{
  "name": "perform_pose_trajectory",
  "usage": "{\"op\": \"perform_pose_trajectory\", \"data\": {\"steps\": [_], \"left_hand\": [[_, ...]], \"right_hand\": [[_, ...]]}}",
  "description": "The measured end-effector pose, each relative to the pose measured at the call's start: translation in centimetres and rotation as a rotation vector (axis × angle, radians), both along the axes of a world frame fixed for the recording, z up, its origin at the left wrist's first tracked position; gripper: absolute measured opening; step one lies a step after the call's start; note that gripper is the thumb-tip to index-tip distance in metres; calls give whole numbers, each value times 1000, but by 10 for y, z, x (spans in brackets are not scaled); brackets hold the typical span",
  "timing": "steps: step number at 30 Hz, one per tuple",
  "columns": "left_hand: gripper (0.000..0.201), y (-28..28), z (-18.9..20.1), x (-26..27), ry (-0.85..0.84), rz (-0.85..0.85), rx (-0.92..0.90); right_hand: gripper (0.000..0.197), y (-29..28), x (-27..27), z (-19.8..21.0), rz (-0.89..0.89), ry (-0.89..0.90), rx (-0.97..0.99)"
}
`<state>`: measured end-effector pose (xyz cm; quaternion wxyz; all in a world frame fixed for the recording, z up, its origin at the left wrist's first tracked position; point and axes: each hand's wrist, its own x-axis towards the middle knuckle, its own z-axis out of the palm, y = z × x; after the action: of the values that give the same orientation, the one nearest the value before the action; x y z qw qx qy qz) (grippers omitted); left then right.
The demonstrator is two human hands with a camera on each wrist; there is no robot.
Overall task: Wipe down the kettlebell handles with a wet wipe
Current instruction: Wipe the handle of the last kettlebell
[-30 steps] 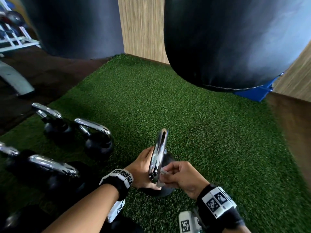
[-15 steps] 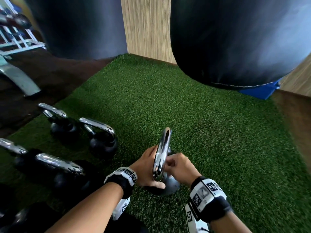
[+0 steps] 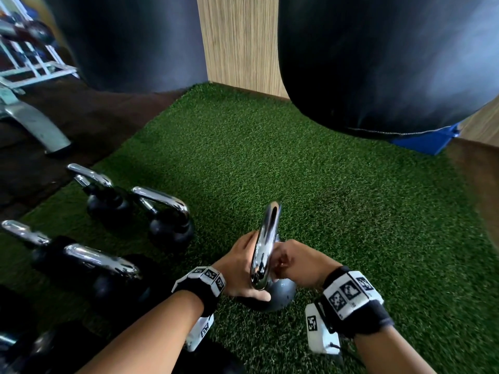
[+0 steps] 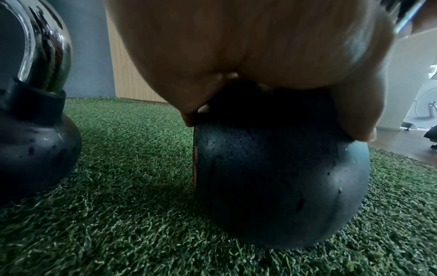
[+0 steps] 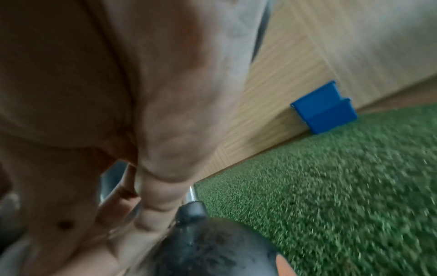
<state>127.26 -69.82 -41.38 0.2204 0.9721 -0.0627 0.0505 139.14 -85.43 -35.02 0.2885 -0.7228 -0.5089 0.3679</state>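
Since a second ago my right hand (image 3: 294,261) has slid down the chrome handle (image 3: 266,244) toward its near leg, and the wipe that showed white at my fingers then is now hidden inside them; my left hand (image 3: 237,268) has stayed where it was, on the far side of the loop. That left hand lies with fingers and thumb spread and pressed over the top of the kettlebell (image 4: 279,179), steadying the ball on the turf (image 3: 337,211) without curling round it; my right fingers are curled in against the handle's side (presumably pinching the wet wipe, though I cannot see it in any view). The handle's loop stands upright and edge-on to me, its long axis running away from me between my two hands; so my judgement is that the right hand, already touching, should stroke up and over the arch. Four more kettlebells (image 3: 167,220) wait to my left.
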Motion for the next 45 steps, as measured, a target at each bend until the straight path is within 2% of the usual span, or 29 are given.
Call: {"op": "perform_pose_trajectory", "data": {"steps": [3,5,9,11,14,17,21,24,28,31,34,37,45], "left_hand": [[114,1,-3,1,21,33,14],[108,0,0,2,3,13,29],[80,-2,8,1,5,-102,151],[76,-1,6,0,15,-114,194],[82,1,2,0,-9,-92,173],[79,3,-3,1,12,-75,162],[86,4,-5,0,4,-48,207],[97,2,-2,2,-35,-46,197],[121,-2,5,1,-134,-25,10],[123,-3,5,3,-134,-49,44],[127,3,-4,6,100,15,109],[138,8,-16,7,271,116,82],[146,13,-25,7,246,139,-32]], "right_hand": [[49,1,1,1,-9,67,13],[49,2,1,-3,-18,84,9],[20,0,9,-6,-13,203,-13],[19,-4,11,-7,-23,331,9],[21,-8,9,-12,-70,538,76],[29,-9,9,-18,-106,749,166],[30,-8,10,-17,-43,832,178],[28,-5,10,-19,-69,974,213],[36,3,16,-30,-238,1192,314],[39,6,18,-31,-200,1212,315],[42,11,17,-32,-220,1201,366],[36,18,20,-35,-356,1201,465],[26,23,25,-41,-556,1091,544]]}}
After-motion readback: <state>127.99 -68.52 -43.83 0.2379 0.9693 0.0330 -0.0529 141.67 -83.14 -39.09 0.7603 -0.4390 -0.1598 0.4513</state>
